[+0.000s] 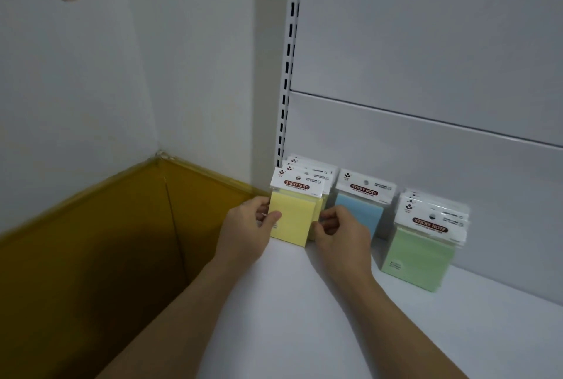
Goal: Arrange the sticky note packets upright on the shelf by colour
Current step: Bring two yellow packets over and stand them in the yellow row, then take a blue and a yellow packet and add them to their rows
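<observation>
A row of yellow sticky note packets [294, 220] stands upright at the left end of the white shelf [304, 317], against the back panel. My left hand [246, 232] grips the left edge of the front yellow packet, thumb on its face. My right hand [341, 232] pinches the right edge of the yellow packets. A blue packet [361, 208] stands just right of them. Further right stands a row of green packets [420, 253], with white "STICKY NOTE" header cards.
A slotted white upright [288, 73] runs up the shelf's back left corner. Left of the shelf is a white wall corner with a yellow floor and skirting [122, 241] below. The shelf's back panel [426, 104] is plain grey-white.
</observation>
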`<state>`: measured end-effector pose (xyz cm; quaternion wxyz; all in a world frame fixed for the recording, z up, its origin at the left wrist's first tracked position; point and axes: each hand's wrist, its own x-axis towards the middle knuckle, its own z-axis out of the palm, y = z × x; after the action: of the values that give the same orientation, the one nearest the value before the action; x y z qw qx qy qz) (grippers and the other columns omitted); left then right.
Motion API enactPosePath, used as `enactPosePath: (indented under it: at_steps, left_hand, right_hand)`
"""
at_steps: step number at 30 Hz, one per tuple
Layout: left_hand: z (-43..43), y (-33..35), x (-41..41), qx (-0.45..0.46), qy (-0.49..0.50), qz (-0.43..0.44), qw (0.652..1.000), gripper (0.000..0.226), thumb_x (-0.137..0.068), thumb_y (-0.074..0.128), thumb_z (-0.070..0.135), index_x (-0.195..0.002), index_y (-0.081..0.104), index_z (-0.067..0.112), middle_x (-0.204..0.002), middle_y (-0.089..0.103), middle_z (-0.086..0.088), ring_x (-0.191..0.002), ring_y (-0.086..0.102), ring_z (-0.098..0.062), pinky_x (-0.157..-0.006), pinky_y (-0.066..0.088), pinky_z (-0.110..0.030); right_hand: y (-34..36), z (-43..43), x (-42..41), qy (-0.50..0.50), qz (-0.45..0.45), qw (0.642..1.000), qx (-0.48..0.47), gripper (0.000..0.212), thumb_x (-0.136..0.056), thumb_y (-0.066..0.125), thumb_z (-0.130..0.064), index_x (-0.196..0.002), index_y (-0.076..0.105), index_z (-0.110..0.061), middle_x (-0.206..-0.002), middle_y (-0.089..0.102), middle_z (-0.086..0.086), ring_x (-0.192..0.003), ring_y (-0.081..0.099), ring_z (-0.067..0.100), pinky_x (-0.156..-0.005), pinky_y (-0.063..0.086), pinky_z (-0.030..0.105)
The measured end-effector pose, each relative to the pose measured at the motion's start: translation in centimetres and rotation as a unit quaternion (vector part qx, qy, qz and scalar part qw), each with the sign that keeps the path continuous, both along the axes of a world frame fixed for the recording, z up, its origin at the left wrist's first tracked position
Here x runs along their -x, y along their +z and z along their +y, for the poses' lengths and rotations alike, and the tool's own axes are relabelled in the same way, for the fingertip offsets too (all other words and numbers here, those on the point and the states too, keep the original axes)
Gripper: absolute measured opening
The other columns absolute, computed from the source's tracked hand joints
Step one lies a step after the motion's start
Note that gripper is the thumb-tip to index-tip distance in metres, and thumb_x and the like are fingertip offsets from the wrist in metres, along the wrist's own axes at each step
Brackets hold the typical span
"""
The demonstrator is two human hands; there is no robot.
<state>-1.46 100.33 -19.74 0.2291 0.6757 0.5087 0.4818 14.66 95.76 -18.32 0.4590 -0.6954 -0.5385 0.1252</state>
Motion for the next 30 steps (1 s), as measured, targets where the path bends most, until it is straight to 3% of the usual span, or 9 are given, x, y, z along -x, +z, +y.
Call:
enactPosePath:
  at_steps: [6,14,18,22,26,30]
  left_hand:
    - [0.2,-0.2,-0.2,0.000,0.007,0.028,1.000,0.019,-0.086,0.068,0.028,-0.101,0.069,0.017,-0.081,0.072,0.008,-0.075,0.067,-0.005,-0.072,0.057,-0.032]
    - [-0.3,0.2,-0.3,0.017,0.016,0.079,0.997,0.020,-0.087,0.063,0.038,-0.097,0.067,0.020,-0.079,0.068,0.010,-0.075,0.064,-0.009,-0.071,0.056,-0.036]
    - [-0.9,1.0,0.0,0.047,0.006,0.066,0.997,0.024,-0.088,0.064,0.036,-0.100,0.067,0.016,-0.083,0.067,0.008,-0.076,0.062,-0.009,-0.070,0.054,-0.029]
    - [-1.5,2.7,0.2,0.063,0.012,0.100,0.993,0.043,-0.089,0.057,0.045,-0.115,0.058,0.011,-0.112,0.064,-0.004,-0.101,0.059,-0.020,-0.084,0.049,-0.033]
    - [-2.3,6.4,0.8,-0.056,0.010,0.200,0.978,0.048,-0.091,0.051,0.048,-0.126,0.050,0.014,-0.126,0.055,-0.002,-0.116,0.047,-0.021,-0.094,0.037,-0.034]
    - [-2.5,9.9,0.0,-0.161,-0.043,0.275,0.947,0.047,-0.090,0.049,0.052,-0.127,0.051,0.024,-0.131,0.053,0.004,-0.123,0.040,-0.019,-0.099,0.029,-0.036]
  right_hand:
    - [-0.1,-0.1,0.0,-0.005,-0.017,1.000,0.004,0.010,-0.081,0.065,-0.012,-0.088,0.063,-0.017,-0.071,0.063,-0.011,-0.072,0.062,0.012,-0.070,0.053,0.032]
    - [0.1,-1.1,0.7,-0.006,-0.022,1.000,0.004,0.013,-0.082,0.061,-0.013,-0.094,0.065,-0.017,-0.074,0.066,-0.008,-0.070,0.062,0.009,-0.069,0.050,0.025]
    - [1.4,-1.9,0.8,-0.005,-0.008,1.000,0.022,0.015,-0.082,0.063,-0.018,-0.097,0.063,-0.018,-0.079,0.066,-0.008,-0.072,0.062,0.010,-0.069,0.048,0.023]
    - [3.3,-3.3,-0.1,-0.008,-0.087,0.995,0.053,0.031,-0.085,0.065,-0.027,-0.114,0.059,-0.018,-0.090,0.062,-0.007,-0.082,0.060,0.012,-0.077,0.046,0.025]
    - [6.5,-5.0,-1.6,-0.035,-0.196,0.979,0.032,0.042,-0.086,0.063,-0.033,-0.125,0.055,-0.020,-0.112,0.062,-0.002,-0.103,0.056,0.015,-0.085,0.040,0.027]
    - [10.8,-7.4,-2.9,-0.113,-0.332,0.936,-0.027,0.057,-0.085,0.061,-0.044,-0.136,0.050,-0.022,-0.139,0.049,0.002,-0.129,0.038,0.024,-0.104,0.029,0.035]
